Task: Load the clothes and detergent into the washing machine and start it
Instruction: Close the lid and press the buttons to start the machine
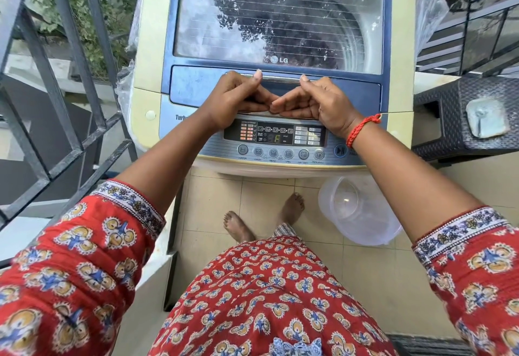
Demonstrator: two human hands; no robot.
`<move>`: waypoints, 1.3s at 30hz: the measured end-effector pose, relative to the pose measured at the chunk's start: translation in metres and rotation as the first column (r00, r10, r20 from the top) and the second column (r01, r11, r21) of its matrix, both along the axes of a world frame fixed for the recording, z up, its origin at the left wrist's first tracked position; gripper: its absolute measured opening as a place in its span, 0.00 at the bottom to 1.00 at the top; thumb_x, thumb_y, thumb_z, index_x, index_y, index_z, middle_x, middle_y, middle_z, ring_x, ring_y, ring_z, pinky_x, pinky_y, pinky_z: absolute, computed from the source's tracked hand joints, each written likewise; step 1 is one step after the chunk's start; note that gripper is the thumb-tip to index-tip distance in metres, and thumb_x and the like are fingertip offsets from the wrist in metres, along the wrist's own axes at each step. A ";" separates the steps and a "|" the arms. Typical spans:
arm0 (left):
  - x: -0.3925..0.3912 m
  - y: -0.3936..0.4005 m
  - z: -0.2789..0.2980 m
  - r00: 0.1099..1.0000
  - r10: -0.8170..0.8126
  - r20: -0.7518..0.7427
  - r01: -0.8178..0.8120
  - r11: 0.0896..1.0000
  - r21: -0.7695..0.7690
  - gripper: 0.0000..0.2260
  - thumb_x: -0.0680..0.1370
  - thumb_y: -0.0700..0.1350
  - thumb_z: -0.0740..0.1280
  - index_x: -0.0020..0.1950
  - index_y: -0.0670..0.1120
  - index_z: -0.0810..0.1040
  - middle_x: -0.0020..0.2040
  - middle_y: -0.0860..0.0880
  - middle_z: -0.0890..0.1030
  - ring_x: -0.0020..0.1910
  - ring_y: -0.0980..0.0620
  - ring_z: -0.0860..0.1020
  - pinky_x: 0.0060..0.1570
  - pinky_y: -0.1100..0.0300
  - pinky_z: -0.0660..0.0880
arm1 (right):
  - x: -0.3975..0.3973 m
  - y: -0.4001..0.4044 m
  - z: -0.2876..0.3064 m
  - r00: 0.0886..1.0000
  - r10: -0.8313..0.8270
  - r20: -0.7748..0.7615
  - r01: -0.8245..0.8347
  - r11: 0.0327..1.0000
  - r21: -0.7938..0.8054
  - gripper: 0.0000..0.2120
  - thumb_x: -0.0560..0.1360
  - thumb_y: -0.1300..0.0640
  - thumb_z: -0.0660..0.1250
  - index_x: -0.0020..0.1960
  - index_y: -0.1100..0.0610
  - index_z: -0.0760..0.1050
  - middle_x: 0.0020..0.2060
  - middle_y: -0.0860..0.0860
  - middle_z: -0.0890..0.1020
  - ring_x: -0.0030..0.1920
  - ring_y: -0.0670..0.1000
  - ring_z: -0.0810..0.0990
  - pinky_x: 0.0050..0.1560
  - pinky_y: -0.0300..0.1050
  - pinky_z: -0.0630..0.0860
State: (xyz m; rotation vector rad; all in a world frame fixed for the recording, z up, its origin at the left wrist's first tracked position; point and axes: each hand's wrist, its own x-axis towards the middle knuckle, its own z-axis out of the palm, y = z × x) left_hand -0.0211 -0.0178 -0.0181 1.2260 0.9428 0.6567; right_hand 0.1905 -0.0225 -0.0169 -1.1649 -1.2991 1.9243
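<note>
A top-loading washing machine point(146, 55) stands in front of me, its blue lid point(193, 86) with a glass window down flat. My left hand point(236, 97) and my right hand point(317, 100) rest side by side on the lid's front edge. Both thumbs lie on the chrome handle point(280, 78), and the curled fingers wrap the lid's front lip, fingertips nearly touching. Just below the hands the control panel point(275, 136) is lit, its display showing green characters above a row of round buttons. The drum's inside is dark behind reflections. No detergent is in view.
A clear plastic tub point(362, 215) stands on the tiled floor right of my bare feet. A dark woven stool point(449, 119) with a pale square object on it is at the right. A metal railing point(56, 103) runs along the left.
</note>
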 end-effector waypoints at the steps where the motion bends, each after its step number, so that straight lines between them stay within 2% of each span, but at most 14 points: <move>1: 0.000 0.000 0.000 1.000 0.001 0.003 -0.001 1.000 -0.001 0.23 0.82 0.49 0.53 0.48 0.35 0.82 0.46 0.45 0.86 0.51 0.45 0.83 0.52 0.55 0.80 | 0.000 0.000 0.000 1.000 0.000 0.002 0.000 1.000 -0.001 0.26 0.83 0.53 0.48 0.52 0.69 0.79 0.48 0.61 0.85 0.55 0.62 0.82 0.58 0.51 0.78; 6: 0.000 0.001 0.000 1.000 -0.015 0.020 0.015 1.000 0.017 0.21 0.82 0.50 0.54 0.45 0.42 0.85 0.47 0.45 0.86 0.51 0.44 0.83 0.53 0.53 0.80 | 0.000 0.001 0.000 1.000 -0.002 0.017 0.002 1.000 0.002 0.26 0.84 0.53 0.47 0.52 0.68 0.79 0.48 0.61 0.85 0.54 0.61 0.82 0.57 0.50 0.78; 13: 0.000 0.000 -0.001 1.000 -0.020 0.005 0.020 1.000 0.024 0.22 0.82 0.50 0.54 0.48 0.38 0.84 0.47 0.44 0.86 0.52 0.44 0.83 0.54 0.53 0.80 | -0.001 0.000 0.001 1.000 0.000 0.014 -0.001 1.000 0.002 0.26 0.83 0.52 0.47 0.50 0.67 0.80 0.47 0.59 0.85 0.54 0.61 0.82 0.56 0.50 0.78; 18: 0.000 0.000 0.000 1.000 -0.001 0.001 0.001 1.000 0.001 0.23 0.81 0.50 0.54 0.48 0.37 0.83 0.49 0.39 0.85 0.52 0.43 0.83 0.54 0.53 0.79 | -0.001 0.000 0.000 1.000 -0.001 0.017 0.001 1.000 0.003 0.26 0.82 0.51 0.48 0.50 0.66 0.81 0.47 0.60 0.85 0.54 0.61 0.82 0.58 0.52 0.78; 23: 0.001 0.000 0.003 1.000 0.005 -0.006 -0.005 1.000 -0.017 0.22 0.81 0.51 0.54 0.42 0.44 0.85 0.44 0.47 0.86 0.49 0.48 0.83 0.50 0.58 0.79 | -0.002 0.000 0.001 0.999 -0.012 0.039 0.012 1.000 0.015 0.27 0.83 0.52 0.47 0.49 0.65 0.81 0.48 0.62 0.84 0.54 0.61 0.82 0.60 0.55 0.77; 34: 0.001 0.000 0.002 1.000 0.001 -0.006 -0.001 1.000 -0.008 0.22 0.81 0.49 0.55 0.51 0.32 0.80 0.43 0.48 0.86 0.48 0.50 0.84 0.48 0.60 0.79 | -0.002 0.000 0.002 0.999 -0.008 0.039 0.007 1.000 0.017 0.26 0.82 0.51 0.49 0.50 0.67 0.81 0.48 0.62 0.84 0.54 0.61 0.83 0.58 0.53 0.78; 39: 0.003 -0.002 0.006 0.999 -0.017 0.036 0.018 0.999 -0.026 0.17 0.80 0.44 0.56 0.52 0.33 0.79 0.42 0.51 0.86 0.45 0.53 0.84 0.46 0.64 0.79 | -0.001 0.000 0.001 0.999 -0.007 0.050 0.006 1.000 0.026 0.27 0.83 0.52 0.48 0.50 0.67 0.80 0.48 0.63 0.84 0.54 0.60 0.83 0.57 0.52 0.78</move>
